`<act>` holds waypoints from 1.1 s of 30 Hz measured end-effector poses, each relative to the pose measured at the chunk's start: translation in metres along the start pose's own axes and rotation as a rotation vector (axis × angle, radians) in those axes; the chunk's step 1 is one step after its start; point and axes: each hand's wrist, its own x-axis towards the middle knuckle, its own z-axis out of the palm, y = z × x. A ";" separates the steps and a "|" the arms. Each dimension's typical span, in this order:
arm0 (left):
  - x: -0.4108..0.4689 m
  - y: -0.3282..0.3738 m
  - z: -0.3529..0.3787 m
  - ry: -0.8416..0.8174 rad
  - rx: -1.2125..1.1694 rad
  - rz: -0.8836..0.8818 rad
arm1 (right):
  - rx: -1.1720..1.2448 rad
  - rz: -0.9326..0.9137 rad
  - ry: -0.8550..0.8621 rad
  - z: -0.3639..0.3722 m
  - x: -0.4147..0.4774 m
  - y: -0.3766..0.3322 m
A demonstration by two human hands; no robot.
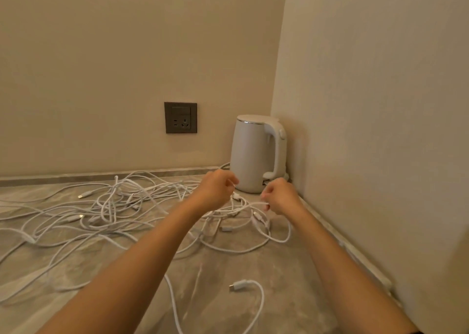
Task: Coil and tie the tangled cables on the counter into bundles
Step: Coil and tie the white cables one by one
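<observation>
Sensibly, the step in hand looks like freeing one strand (250, 205) from the white cables (114, 206) before any coiling starts. It should go best if that strand is followed from a loose end rather than tugged from its middle. Pulling hard would likely tighten the knots in the heap. Better to lift the strand, see which loops cross over it, and pass the end back through them one at a time. Once it runs free, winding it in even loops and wrapping the tail round the middle should give a bundle that holds. The kettle (255, 153) stands close behind the work, in the far right corner of the table (291, 270). What may be its own lead lies at its base, so care is needed not to drag that in with the rest.

The cables sprawl over the table from its left edge almost to the right wall, thickest along the far side below the wall socket (180, 117). A plug end (237, 285) lies apart toward the near edge. Both bare arms reach forward to the far right corner. The left hand (215, 190) is raised just above the tangle, knuckles up, its fingers (229, 180) curled in and pinching a strand at their tips. The right hand (280, 197), just beside it and a little lower, has its fingers closed in a narrow pinch on what looks to be the same white strand, which sags between the two hands.
</observation>
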 end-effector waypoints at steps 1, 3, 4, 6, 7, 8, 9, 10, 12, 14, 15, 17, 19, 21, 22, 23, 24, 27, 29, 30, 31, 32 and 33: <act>0.001 -0.002 0.001 -0.014 -0.011 -0.002 | 0.120 -0.046 0.078 -0.001 -0.002 -0.004; 0.001 -0.005 0.002 -0.051 -0.028 0.021 | 0.367 -0.145 0.149 -0.005 -0.011 -0.015; 0.001 -0.006 0.002 -0.069 -0.021 0.052 | 0.474 -0.200 0.133 -0.007 -0.015 -0.022; 0.000 -0.006 -0.002 -0.085 -0.011 0.111 | 0.627 -0.273 0.063 -0.012 -0.020 -0.035; -0.001 -0.005 -0.004 -0.074 -0.031 0.126 | 0.669 -0.291 0.027 -0.014 -0.021 -0.040; 0.000 -0.006 -0.009 -0.045 -0.061 0.133 | 0.704 -0.301 -0.007 -0.016 -0.021 -0.045; 0.000 -0.006 -0.014 0.004 -0.090 0.131 | 0.747 -0.306 -0.040 -0.017 -0.021 -0.051; 0.001 -0.007 -0.021 0.057 -0.112 0.113 | 0.790 -0.314 -0.066 -0.018 -0.020 -0.058; 0.001 -0.012 -0.036 0.145 -0.231 0.030 | 0.834 -0.330 -0.104 -0.018 -0.015 -0.070; 0.002 -0.020 -0.054 0.303 -0.384 -0.064 | 0.862 -0.357 -0.139 -0.018 -0.010 -0.083; 0.002 -0.024 -0.062 0.407 -0.410 -0.101 | 0.889 -0.374 -0.170 -0.016 -0.007 -0.087; 0.005 -0.030 -0.082 0.602 -0.390 -0.142 | 0.899 -0.425 -0.238 -0.013 -0.002 -0.098; 0.010 -0.035 -0.102 0.725 -0.310 -0.152 | 0.809 -0.477 -0.278 -0.006 0.002 -0.113; 0.014 -0.045 -0.116 0.721 -0.029 -0.155 | 0.738 -0.489 -0.301 0.003 0.008 -0.130; 0.015 -0.048 -0.118 0.660 0.144 -0.140 | 0.721 -0.493 -0.296 0.006 0.010 -0.138; 0.016 -0.052 -0.119 0.589 0.269 -0.098 | 0.711 -0.500 -0.289 0.010 0.014 -0.146; 0.016 -0.053 -0.118 0.513 0.318 -0.037 | 0.699 -0.502 -0.269 0.013 0.017 -0.152; 0.013 -0.057 -0.115 0.308 0.186 0.112 | 0.675 -0.486 -0.211 0.019 0.024 -0.160; 0.015 -0.059 -0.115 0.328 0.095 0.157 | 0.672 -0.476 -0.198 0.021 0.029 -0.160; 0.016 -0.060 -0.115 0.371 0.089 0.173 | 0.684 -0.469 -0.208 0.022 0.031 -0.159; 0.018 -0.062 -0.115 0.417 0.085 0.180 | 0.710 -0.455 -0.243 0.023 0.034 -0.158; 0.019 -0.063 -0.114 0.464 0.076 0.173 | 0.764 -0.433 -0.307 0.023 0.035 -0.157; 0.022 -0.065 -0.114 0.514 0.060 0.152 | 0.833 -0.403 -0.398 0.024 0.035 -0.156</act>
